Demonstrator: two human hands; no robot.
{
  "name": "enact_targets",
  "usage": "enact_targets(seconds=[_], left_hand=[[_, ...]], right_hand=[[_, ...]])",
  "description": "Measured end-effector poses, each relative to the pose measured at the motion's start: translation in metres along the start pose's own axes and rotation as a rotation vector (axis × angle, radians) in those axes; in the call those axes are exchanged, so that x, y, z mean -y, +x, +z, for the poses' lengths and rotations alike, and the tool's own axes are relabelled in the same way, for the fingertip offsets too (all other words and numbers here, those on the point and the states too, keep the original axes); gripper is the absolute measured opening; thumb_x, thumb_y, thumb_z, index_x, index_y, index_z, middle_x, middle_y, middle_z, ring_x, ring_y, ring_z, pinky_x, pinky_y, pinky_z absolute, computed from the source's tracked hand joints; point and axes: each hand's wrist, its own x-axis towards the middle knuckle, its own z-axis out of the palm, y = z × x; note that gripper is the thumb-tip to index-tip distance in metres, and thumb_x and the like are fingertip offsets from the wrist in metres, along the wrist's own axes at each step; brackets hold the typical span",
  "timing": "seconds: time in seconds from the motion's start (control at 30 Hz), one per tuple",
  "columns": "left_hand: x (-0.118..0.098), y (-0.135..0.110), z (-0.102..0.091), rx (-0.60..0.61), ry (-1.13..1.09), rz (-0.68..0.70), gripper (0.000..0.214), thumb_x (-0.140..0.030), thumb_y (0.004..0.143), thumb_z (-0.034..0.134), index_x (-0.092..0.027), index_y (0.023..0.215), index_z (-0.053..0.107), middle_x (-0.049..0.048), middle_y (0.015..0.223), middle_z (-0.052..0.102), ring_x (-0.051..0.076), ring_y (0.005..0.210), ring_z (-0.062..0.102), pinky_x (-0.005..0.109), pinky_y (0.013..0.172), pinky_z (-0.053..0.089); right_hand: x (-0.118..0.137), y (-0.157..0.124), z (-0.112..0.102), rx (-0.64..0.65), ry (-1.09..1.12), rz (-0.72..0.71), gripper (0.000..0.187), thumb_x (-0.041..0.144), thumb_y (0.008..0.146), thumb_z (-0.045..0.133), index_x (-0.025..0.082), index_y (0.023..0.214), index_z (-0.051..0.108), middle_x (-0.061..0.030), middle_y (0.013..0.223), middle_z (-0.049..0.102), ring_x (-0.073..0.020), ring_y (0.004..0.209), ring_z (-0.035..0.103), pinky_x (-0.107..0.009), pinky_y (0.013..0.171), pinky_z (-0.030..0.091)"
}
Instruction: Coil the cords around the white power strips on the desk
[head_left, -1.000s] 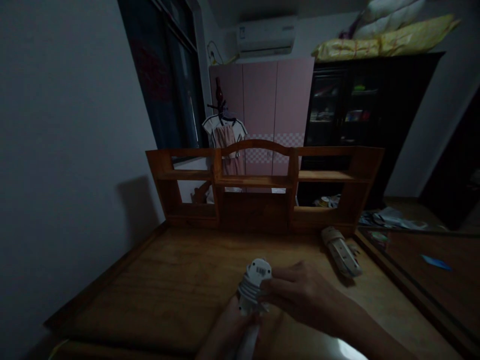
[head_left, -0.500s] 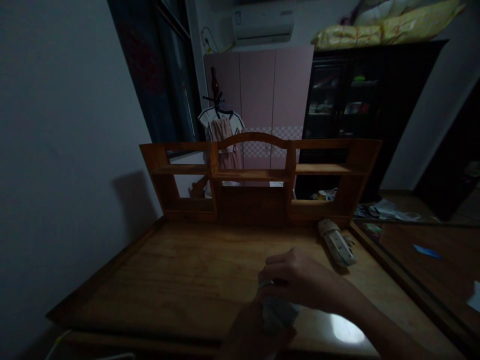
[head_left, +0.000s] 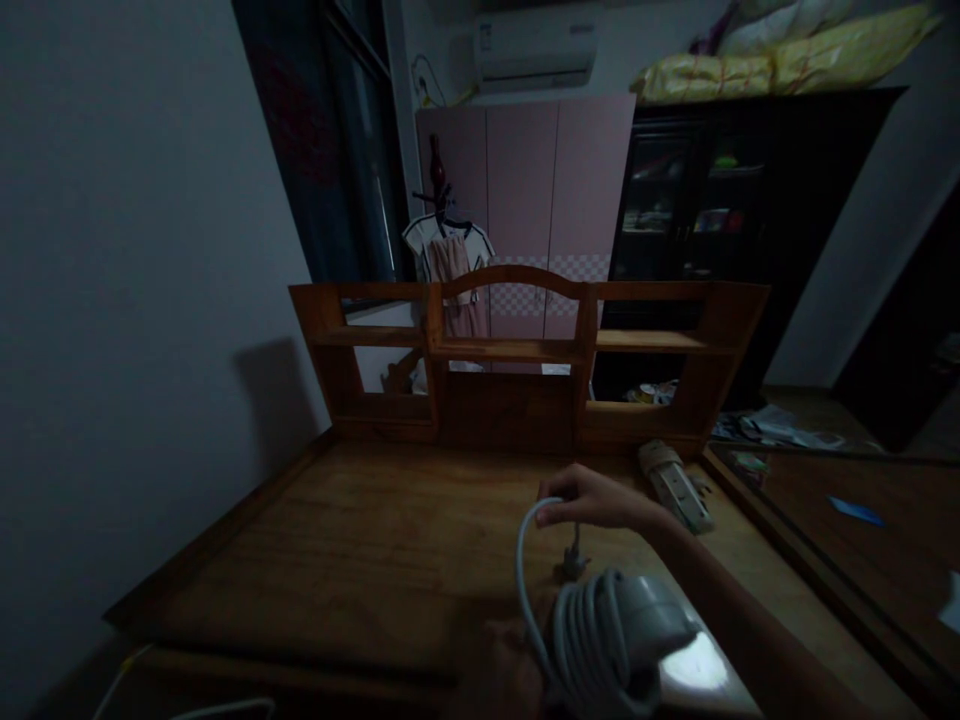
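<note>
At the near edge of the desk, my left hand (head_left: 504, 668) grips a pale block with a grey power cord (head_left: 600, 635) wound round it in several turns. Some of its fingers are hidden behind the coils. A loop of the cord rises to my right hand (head_left: 589, 497), which pinches it between thumb and fingers. Below that hand dangles the cord's plug (head_left: 574, 562), just over the desk top. The block's sockets, if it has any, do not show.
A white power strip (head_left: 679, 490) with its cord wrapped round it lies at the desk's back right. A wooden shelf unit (head_left: 506, 349) stands along the back of the desk (head_left: 360, 560). The wall (head_left: 150, 300) borders the left side.
My right hand has moved up and away from my left, drawing out a loop of cord. The wound bundle has turned and come into fuller view, and the plug now hangs free.
</note>
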Motion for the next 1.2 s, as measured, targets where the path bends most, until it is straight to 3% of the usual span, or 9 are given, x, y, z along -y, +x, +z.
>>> enact_targets(seconds=[0.07,0.17,0.33,0.43,0.57,0.67,0.83,0.97,1.2], left_hand=[[-0.018,-0.005,-0.013,-0.092,0.013,0.064,0.032,-0.036,0.077,0.061,-0.019,0.103,0.065,0.0072,0.092,0.072,0.019,0.082,0.066,0.023,0.073,0.054],[-0.033,-0.011,-0.025,-0.217,0.066,0.108,0.041,-0.036,0.067,0.072,-0.021,0.105,0.064,0.005,0.096,0.072,0.018,0.082,0.067,0.022,0.073,0.054],[-0.024,-0.012,-0.032,-0.262,0.231,0.079,0.037,-0.041,0.074,0.068,-0.02,0.105,0.062,0.0062,0.098,0.07,0.019,0.082,0.067,0.023,0.073,0.054],[-0.011,-0.01,-0.034,-0.297,0.444,0.178,0.04,-0.041,0.079,0.064,-0.016,0.109,0.059,0.0101,0.097,0.069,0.02,0.081,0.067,0.026,0.071,0.054],[-0.006,-0.009,-0.037,-0.283,0.723,0.385,0.038,-0.042,0.087,0.052,-0.011,0.109,0.056,0.0126,0.091,0.068,0.022,0.076,0.067,0.03,0.062,0.055],[-0.011,-0.011,-0.039,-0.194,0.7,0.437,0.037,-0.04,0.091,0.044,-0.011,0.113,0.053,0.0129,0.095,0.067,0.021,0.083,0.066,0.029,0.067,0.055],[-0.021,-0.018,-0.04,-0.125,0.645,0.372,0.027,-0.03,0.092,0.042,-0.012,0.105,0.056,0.011,0.092,0.067,0.02,0.081,0.065,0.028,0.067,0.054],[-0.023,-0.021,-0.039,-0.098,0.571,0.346,0.027,-0.025,0.087,0.048,-0.013,0.111,0.055,0.0123,0.1,0.066,0.021,0.087,0.065,0.029,0.071,0.054],[-0.023,-0.02,-0.041,-0.067,0.504,0.392,0.031,-0.021,0.084,0.053,-0.016,0.114,0.052,0.0091,0.106,0.066,0.02,0.09,0.064,0.028,0.074,0.053]], right_hand=[[0.001,-0.005,0.01,-0.157,-0.037,-0.061,0.034,0.048,0.079,0.063,0.018,0.095,0.067,-0.0025,0.089,0.062,-0.015,0.08,0.058,-0.026,0.071,0.047],[0.011,-0.018,0.023,-0.425,-0.031,-0.137,0.035,0.042,0.081,0.063,0.023,0.111,0.061,-0.0057,0.114,0.057,-0.0194,0.104,0.054,-0.033,0.091,0.044],[0.046,-0.05,0.033,-0.647,0.185,-0.099,0.027,0.037,0.094,0.043,0.021,0.108,0.059,-0.0086,0.111,0.06,-0.0214,0.104,0.058,-0.035,0.089,0.048],[0.069,-0.069,0.042,-0.58,-0.009,-0.092,0.028,0.037,0.087,0.056,0.024,0.112,0.059,-0.0079,0.118,0.059,-0.0237,0.112,0.054,-0.037,0.094,0.045],[0.089,-0.081,0.053,-0.365,-0.256,-0.156,0.036,0.032,0.081,0.065,0.027,0.116,0.059,-0.0061,0.116,0.061,-0.0209,0.106,0.057,-0.032,0.091,0.047],[0.091,-0.085,0.059,-0.327,-0.348,-0.144,0.045,0.034,0.075,0.07,0.026,0.117,0.058,-0.0073,0.112,0.063,-0.0219,0.101,0.059,-0.03,0.086,0.049],[0.089,-0.093,0.066,-0.399,-0.366,0.052,0.052,0.035,0.065,0.077,0.026,0.112,0.057,-0.0055,0.103,0.066,-0.0227,0.089,0.063,-0.031,0.076,0.052],[0.092,-0.093,0.066,-0.375,-0.314,-0.044,0.047,0.031,0.066,0.077,0.027,0.109,0.058,-0.0034,0.108,0.064,-0.0214,0.1,0.059,-0.03,0.086,0.048],[0.104,-0.09,0.062,-0.385,-0.366,-0.102,0.044,0.035,0.069,0.073,0.026,0.11,0.06,-0.0055,0.11,0.063,-0.0229,0.102,0.057,-0.032,0.087,0.047]])
